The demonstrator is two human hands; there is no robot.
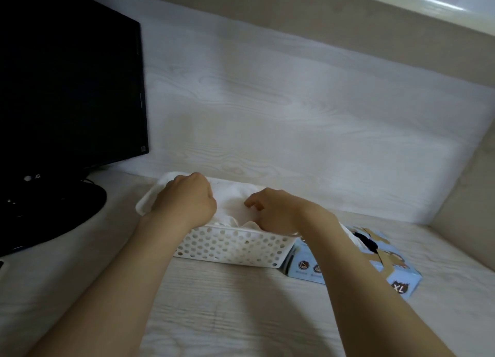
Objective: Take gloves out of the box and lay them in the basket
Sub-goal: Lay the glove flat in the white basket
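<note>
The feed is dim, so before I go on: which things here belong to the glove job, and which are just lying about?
In the job: white gloves, perforated basket, blue glove box, left hand, right hand.
Lying about: black monitor, monitor stand.

White gloves (232, 199) fill perforated white basket (230, 246) beside blue box (407, 278).

Black monitor (69, 88) on pale desk (214, 316)
</note>
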